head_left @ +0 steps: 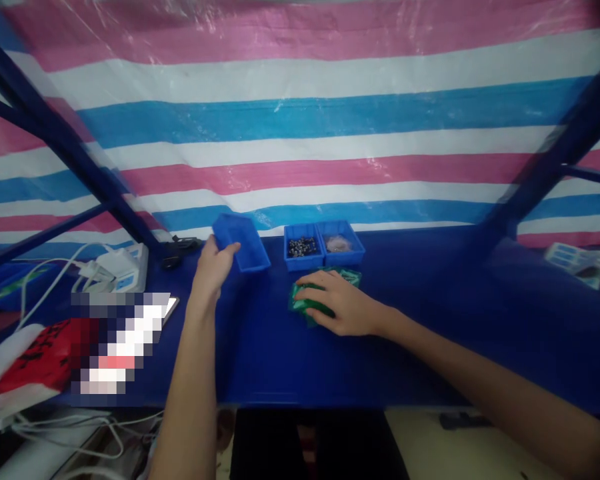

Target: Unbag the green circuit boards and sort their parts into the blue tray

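My left hand [214, 267] grips the near left side of a blue plastic bin [250, 243], thumb over the rim. The bin is tilted, and nothing shows inside it. My right hand [343, 303] lies over a bundle of shiny green pieces [303, 303] on the table, its fingers curled across the top; what the pieces are I cannot make out. Just behind that hand, two blue bins stand side by side. The left bin [305, 265] holds small dark and silvery parts, and the right bin [361, 255] holds pale, clear-looking small pieces.
The blue table [265, 373] runs up to a striped plastic sheet [300, 153]. At left are a power strip [137, 270] with white cables, a phone-like device [169, 308], partly pixelated, and a red bag [40, 357]. Blue frame posts [540, 160] slope on both sides.
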Demonstrator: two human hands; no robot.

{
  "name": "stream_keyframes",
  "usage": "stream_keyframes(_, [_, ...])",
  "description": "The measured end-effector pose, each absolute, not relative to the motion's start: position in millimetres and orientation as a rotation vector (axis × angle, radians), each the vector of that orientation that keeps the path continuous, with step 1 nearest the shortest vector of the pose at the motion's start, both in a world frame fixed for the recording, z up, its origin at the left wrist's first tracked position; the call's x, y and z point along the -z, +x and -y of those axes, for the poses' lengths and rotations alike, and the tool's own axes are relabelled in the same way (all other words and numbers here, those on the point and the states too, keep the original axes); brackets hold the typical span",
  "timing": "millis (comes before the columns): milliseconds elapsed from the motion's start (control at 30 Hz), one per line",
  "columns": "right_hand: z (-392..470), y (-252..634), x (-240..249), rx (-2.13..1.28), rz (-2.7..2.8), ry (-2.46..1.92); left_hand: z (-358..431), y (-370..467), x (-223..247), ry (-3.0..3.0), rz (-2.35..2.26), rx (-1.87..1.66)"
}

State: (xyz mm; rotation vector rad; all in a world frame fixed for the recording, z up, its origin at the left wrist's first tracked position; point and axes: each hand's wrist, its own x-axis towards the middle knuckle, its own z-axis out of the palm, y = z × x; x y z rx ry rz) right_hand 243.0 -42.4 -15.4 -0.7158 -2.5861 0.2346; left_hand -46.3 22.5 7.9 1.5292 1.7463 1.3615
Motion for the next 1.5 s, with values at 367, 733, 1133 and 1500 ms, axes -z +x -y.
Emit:
stream_keyframes(367, [46.3, 239.2, 20.0, -0.229, 2.672, -0.639, -85.0, -30.4, 7.1, 1.544, -1.870, -1.012])
stream_keyframes(733, [23.8, 250.1, 22.4, -0.046, 2.354, -0.801, -55.2, -10.8, 2.0, 2.401, -1.646, -0.955])
stream_keyframes(1133, [-9.5, 269.7, 43.8, 0.051, 2.118, -1.031, -49.8, -6.1, 0.4, 2.373, -1.189, -0.816])
stream_keyframes(1500, [-13.5, 271.6, 44.4, 0.012, 2.077, -1.036, -49.9, -6.2, 1.7, 2.435, -1.143, -0.809])
